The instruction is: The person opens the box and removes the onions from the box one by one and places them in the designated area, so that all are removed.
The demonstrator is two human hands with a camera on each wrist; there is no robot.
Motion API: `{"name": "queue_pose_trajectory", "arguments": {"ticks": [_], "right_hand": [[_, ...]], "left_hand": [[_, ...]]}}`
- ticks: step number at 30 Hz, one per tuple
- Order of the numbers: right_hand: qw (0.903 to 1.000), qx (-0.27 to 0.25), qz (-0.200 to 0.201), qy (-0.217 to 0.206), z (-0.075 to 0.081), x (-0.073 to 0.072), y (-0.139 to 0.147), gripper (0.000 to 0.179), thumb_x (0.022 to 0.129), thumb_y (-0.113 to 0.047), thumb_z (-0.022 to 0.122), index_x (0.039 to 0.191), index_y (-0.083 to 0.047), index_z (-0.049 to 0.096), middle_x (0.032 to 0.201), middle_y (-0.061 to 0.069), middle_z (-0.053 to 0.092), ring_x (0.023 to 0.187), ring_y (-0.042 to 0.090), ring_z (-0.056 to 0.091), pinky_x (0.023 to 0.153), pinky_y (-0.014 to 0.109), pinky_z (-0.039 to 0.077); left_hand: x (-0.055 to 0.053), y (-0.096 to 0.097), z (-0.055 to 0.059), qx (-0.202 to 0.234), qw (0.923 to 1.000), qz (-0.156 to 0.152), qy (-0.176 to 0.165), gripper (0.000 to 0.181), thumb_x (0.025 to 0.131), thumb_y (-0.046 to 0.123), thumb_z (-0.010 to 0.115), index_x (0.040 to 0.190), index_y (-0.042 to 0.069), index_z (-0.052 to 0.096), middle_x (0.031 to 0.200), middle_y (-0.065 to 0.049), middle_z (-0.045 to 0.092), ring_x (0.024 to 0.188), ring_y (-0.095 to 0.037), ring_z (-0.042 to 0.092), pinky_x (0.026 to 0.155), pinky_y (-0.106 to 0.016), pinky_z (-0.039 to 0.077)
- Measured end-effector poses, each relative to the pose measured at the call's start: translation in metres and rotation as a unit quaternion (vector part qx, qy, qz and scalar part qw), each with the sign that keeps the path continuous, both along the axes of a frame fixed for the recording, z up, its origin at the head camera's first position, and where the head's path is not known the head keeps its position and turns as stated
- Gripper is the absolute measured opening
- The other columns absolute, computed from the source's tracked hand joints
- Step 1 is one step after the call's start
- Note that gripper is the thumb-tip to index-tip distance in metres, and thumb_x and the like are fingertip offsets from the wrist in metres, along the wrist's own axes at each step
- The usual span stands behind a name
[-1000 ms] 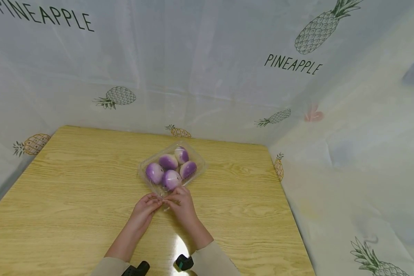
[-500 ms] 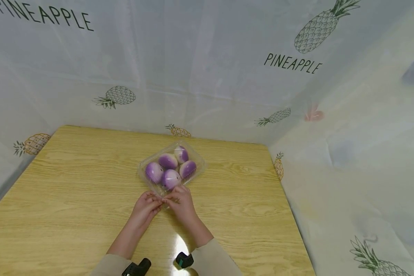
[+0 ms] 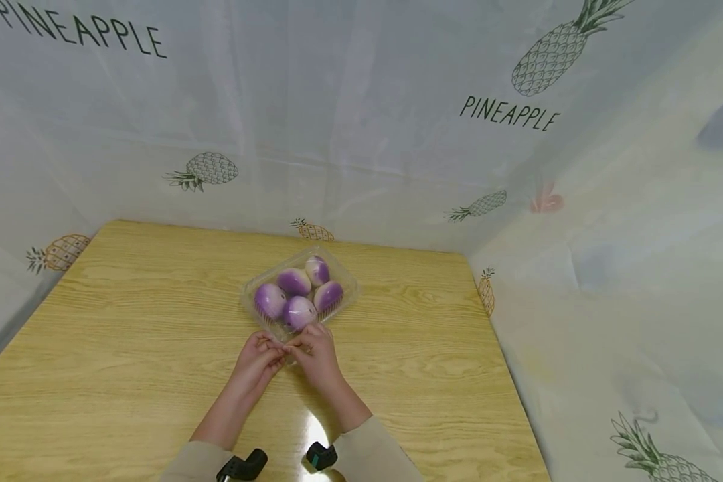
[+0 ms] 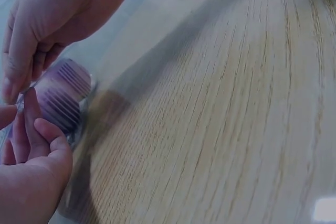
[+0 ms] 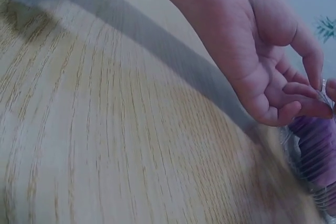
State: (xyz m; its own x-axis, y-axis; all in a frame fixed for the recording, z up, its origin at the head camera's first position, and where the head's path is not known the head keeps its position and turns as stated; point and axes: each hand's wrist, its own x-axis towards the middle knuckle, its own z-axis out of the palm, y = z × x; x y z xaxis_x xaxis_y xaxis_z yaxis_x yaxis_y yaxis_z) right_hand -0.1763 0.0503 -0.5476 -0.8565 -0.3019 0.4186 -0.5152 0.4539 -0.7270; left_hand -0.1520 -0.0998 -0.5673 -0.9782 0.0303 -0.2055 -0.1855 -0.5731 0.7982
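Observation:
A clear plastic box rests on the table in the head view, one corner turned toward me. Through its lid show several egg-shaped purple and cream pieces. My left hand and right hand meet at this near corner, each pinching its thin edge between thumb and fingertips. From the left wrist, my left hand is low at the left and the right hand comes in above. Fingers hide most of the pinched plastic. Ridged box walls show below the hands in the right wrist view.
The wooden table extends around the box on all sides. A pale curtain printed with pineapples hangs right behind the table's far edge, and another sheet hangs along the right. Small black cameras sit on the wrists.
My left wrist and sleeve have shifted slightly forward and to the right. Both hands still pinch the near corner, and the box stays in place.

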Motion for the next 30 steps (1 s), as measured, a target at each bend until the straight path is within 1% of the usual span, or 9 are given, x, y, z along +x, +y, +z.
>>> {"name": "queue_pose_trajectory", "arguments": {"ticks": [6, 11, 14, 18, 21, 22, 25, 27, 30], "right_hand": [[0.9999, -0.014, -0.006, 0.001, 0.001, 0.001, -0.002, 0.008, 0.084, -0.017, 0.076, 0.081, -0.009, 0.076, 0.069, -0.008, 0.048, 0.079, 0.008, 0.046, 0.085, 0.027, 0.039], [0.9999, -0.003, -0.013, 0.006, 0.003, 0.003, -0.003, 0.006, 0.082, -0.016, 0.077, 0.082, -0.01, 0.077, 0.069, -0.01, 0.044, 0.078, 0.007, 0.043, 0.083, 0.026, 0.039], [0.9999, 0.002, -0.015, 0.008, 0.004, 0.005, -0.004, 0.006, 0.081, -0.017, 0.078, 0.082, -0.011, 0.078, 0.07, -0.011, 0.043, 0.077, 0.006, 0.04, 0.079, 0.024, 0.037], [0.9996, 0.003, -0.012, 0.026, 0.007, 0.006, -0.005, 0.007, 0.081, -0.019, 0.079, 0.084, -0.012, 0.078, 0.076, -0.011, 0.052, 0.079, 0.005, 0.043, 0.081, 0.024, 0.038], [0.9996, -0.005, -0.008, 0.027, 0.01, 0.008, -0.004, 0.011, 0.079, -0.019, 0.08, 0.086, -0.011, 0.077, 0.085, -0.009, 0.06, 0.086, 0.006, 0.048, 0.084, 0.024, 0.042], [0.9996, -0.009, -0.007, 0.026, 0.012, 0.008, -0.003, 0.012, 0.079, -0.018, 0.081, 0.087, -0.01, 0.077, 0.088, -0.008, 0.061, 0.089, 0.007, 0.049, 0.085, 0.025, 0.043], [0.9994, -0.021, -0.011, 0.027, 0.015, 0.009, -0.001, 0.016, 0.076, -0.015, 0.083, 0.089, -0.008, 0.076, 0.094, -0.006, 0.063, 0.094, 0.01, 0.051, 0.085, 0.026, 0.045], [0.9987, -0.016, -0.019, 0.045, 0.016, 0.008, 0.0, 0.017, 0.075, -0.014, 0.085, 0.089, -0.009, 0.076, 0.096, -0.005, 0.064, 0.095, 0.012, 0.052, 0.087, 0.028, 0.044], [0.9972, -0.002, -0.035, 0.066, 0.015, 0.006, 0.003, 0.019, 0.073, -0.014, 0.086, 0.088, -0.011, 0.076, 0.097, -0.005, 0.064, 0.096, 0.013, 0.053, 0.088, 0.03, 0.044]], "left_hand": [[0.001, 0.001, -0.003, 0.007, 1.0, 0.002, 0.001, 0.035, 0.087, -0.021, 0.044, 0.106, 0.008, 0.037, 0.081, 0.001, 0.06, 0.077, -0.011, 0.062, 0.07, -0.021, 0.052], [0.003, -0.002, -0.002, 0.008, 0.9999, 0.006, 0.003, 0.034, 0.09, -0.02, 0.045, 0.11, 0.006, 0.04, 0.081, 0.0, 0.06, 0.077, -0.011, 0.062, 0.071, -0.021, 0.052], [0.005, -0.004, 0.0, 0.005, 0.9999, 0.005, 0.011, 0.034, 0.091, -0.018, 0.048, 0.114, 0.006, 0.041, 0.082, 0.0, 0.061, 0.078, -0.011, 0.061, 0.071, -0.021, 0.052], [0.005, -0.005, 0.002, 0.013, 0.9996, 0.008, 0.022, 0.038, 0.089, -0.017, 0.054, 0.117, 0.005, 0.04, 0.083, 0.0, 0.06, 0.08, -0.012, 0.06, 0.074, -0.023, 0.053], [0.005, -0.005, 0.004, 0.012, 0.9996, 0.016, 0.019, 0.038, 0.09, -0.018, 0.053, 0.118, 0.005, 0.041, 0.083, -0.001, 0.06, 0.081, -0.013, 0.06, 0.076, -0.024, 0.054], [0.005, -0.006, 0.005, 0.007, 0.9997, 0.015, 0.018, 0.038, 0.091, -0.018, 0.05, 0.119, 0.005, 0.04, 0.084, 0.0, 0.06, 0.081, -0.012, 0.06, 0.077, -0.024, 0.054], [0.005, -0.006, 0.006, -0.009, 0.9998, 0.016, 0.008, 0.039, 0.092, -0.018, 0.048, 0.122, 0.005, 0.039, 0.084, 0.001, 0.061, 0.082, -0.011, 0.061, 0.079, -0.024, 0.053], [0.006, -0.008, 0.007, -0.014, 0.9997, 0.021, 0.005, 0.041, 0.091, -0.018, 0.048, 0.124, 0.004, 0.038, 0.084, 0.002, 0.061, 0.081, -0.01, 0.062, 0.08, -0.024, 0.053], [0.006, -0.011, 0.007, -0.023, 0.9992, 0.032, 0.002, 0.046, 0.091, -0.018, 0.049, 0.129, 0.003, 0.034, 0.083, 0.002, 0.062, 0.079, -0.011, 0.064, 0.076, -0.023, 0.054]]}}
